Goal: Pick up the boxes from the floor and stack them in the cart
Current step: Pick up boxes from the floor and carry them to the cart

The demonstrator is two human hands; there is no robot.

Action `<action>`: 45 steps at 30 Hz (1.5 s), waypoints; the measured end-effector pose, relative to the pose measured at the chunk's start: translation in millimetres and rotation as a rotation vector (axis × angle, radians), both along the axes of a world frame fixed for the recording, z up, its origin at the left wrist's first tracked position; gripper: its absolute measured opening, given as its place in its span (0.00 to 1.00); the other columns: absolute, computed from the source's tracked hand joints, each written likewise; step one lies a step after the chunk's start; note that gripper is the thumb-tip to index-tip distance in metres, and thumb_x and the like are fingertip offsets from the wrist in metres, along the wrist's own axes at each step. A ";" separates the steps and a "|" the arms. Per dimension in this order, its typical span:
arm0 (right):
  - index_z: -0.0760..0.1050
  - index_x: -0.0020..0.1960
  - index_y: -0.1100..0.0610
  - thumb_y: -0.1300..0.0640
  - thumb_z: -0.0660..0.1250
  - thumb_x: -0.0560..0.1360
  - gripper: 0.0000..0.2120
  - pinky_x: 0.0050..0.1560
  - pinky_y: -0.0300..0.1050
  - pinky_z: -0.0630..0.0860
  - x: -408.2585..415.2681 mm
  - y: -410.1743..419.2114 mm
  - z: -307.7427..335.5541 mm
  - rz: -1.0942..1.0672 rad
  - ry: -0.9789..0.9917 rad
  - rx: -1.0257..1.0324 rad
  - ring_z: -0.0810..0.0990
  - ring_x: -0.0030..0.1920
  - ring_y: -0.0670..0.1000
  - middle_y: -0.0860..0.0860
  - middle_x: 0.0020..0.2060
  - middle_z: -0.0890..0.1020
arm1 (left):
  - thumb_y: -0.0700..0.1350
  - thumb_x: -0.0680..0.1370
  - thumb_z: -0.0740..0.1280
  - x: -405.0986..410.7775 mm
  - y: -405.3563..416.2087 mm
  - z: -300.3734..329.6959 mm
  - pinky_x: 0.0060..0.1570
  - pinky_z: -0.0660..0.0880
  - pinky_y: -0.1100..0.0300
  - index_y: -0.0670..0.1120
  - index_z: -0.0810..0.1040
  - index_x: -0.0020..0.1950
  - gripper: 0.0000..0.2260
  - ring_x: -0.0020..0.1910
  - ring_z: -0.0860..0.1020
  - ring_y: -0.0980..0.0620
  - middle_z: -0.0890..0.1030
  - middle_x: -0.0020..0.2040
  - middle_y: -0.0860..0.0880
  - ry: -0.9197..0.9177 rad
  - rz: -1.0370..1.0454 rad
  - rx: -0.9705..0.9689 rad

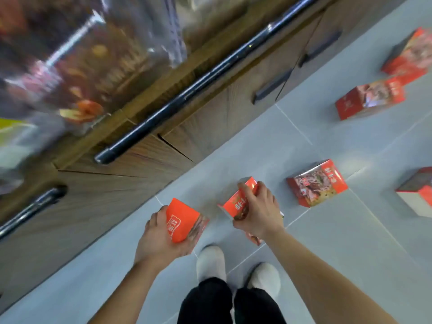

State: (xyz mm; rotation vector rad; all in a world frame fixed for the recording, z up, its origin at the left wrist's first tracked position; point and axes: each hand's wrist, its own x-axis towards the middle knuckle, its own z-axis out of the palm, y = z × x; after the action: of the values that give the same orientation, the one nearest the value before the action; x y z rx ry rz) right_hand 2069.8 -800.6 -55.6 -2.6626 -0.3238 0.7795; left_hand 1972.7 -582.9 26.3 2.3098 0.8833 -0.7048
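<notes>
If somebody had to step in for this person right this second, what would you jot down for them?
Left hand grips one red box; right hand grips another red box, fingers curled round it. Both boxes are held above the floor.
Four more red boxes lie on the tiles: one just right of the hands, one at the right edge, two farther off.
No cart can be made out in this view, so nothing visibly stacked yet.
Left: carry these two to the cart, then fetch the other four.
</notes>
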 end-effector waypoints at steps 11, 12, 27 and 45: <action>0.60 0.66 0.41 0.40 0.75 0.55 0.43 0.56 0.56 0.73 -22.4 -75.4 317.3 0.088 0.030 0.152 0.71 0.58 0.61 0.53 0.55 0.67 | 0.68 0.52 0.62 -32.9 -47.3 286.0 0.58 0.70 0.51 0.49 0.57 0.74 0.52 0.62 0.70 0.46 0.69 0.63 0.47 -0.116 0.082 -0.060; 0.60 0.66 0.41 0.39 0.73 0.55 0.44 0.55 0.56 0.74 -26.6 -78.3 336.8 0.120 0.029 0.155 0.71 0.57 0.61 0.54 0.56 0.67 | 0.68 0.52 0.61 -45.2 -51.3 303.7 0.57 0.70 0.52 0.49 0.57 0.74 0.52 0.62 0.70 0.46 0.69 0.63 0.47 -0.133 0.113 -0.046; 0.55 0.73 0.41 0.38 0.75 0.59 0.48 0.64 0.53 0.69 -115.2 16.7 497.0 0.727 0.020 0.127 0.69 0.65 0.60 0.56 0.65 0.65 | 0.63 0.57 0.67 -301.3 -53.3 448.0 0.55 0.71 0.53 0.47 0.61 0.73 0.47 0.60 0.72 0.46 0.72 0.61 0.47 -0.314 0.570 0.197; 0.52 0.73 0.42 0.33 0.73 0.59 0.50 0.63 0.57 0.70 -512.7 224.5 591.7 1.255 -0.005 0.262 0.69 0.67 0.57 0.52 0.70 0.64 | 0.66 0.56 0.61 -751.2 -37.5 522.5 0.57 0.71 0.52 0.47 0.62 0.73 0.48 0.61 0.71 0.43 0.72 0.62 0.45 -0.353 1.070 0.522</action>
State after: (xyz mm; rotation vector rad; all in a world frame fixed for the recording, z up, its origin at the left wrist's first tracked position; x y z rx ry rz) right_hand 1557.1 -576.1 536.1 -1.9745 -2.0048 0.9079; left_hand 1221.5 -620.5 548.7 1.8075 2.0027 0.4193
